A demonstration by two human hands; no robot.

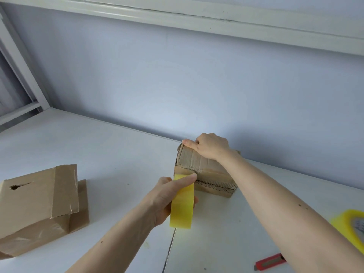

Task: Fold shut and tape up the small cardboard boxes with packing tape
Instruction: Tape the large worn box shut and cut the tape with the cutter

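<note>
- The white table [98, 146] spreads under everything, its far edge meeting a pale blue-grey wall [177, 75]; a thin seam runs down the tabletop between my forearms.
- A large brown cardboard box [37, 205] sits at the left of the table, well apart from my hands; one flap stands up along its right side with glossy tape on it, and a dark torn hole shows near its upper left corner.
- The small worn brown cardboard box [204, 174] stands near the middle of the table, close to the wall; its top flaps are folded down, and a rough corrugated edge shows along its near side.
- My right hand [211, 147] lies on top of the small box, fingers curled over its far top edge and the thumb stretched along that edge towards the left corner, gripping it.
- My left hand [169, 198] pinches a strip of yellow translucent packing tape [182, 201]; my thumb presses the strip's upper end against the near left corner of the small box, while the rest of the strip hangs down over my fingers.
- A yellow roll of packing tape [349, 225] lies blurred at the right edge of the table, beside my right forearm.
- A red utility knife [269, 262] rests on the table at the lower right, partly hidden under my right forearm.
</note>
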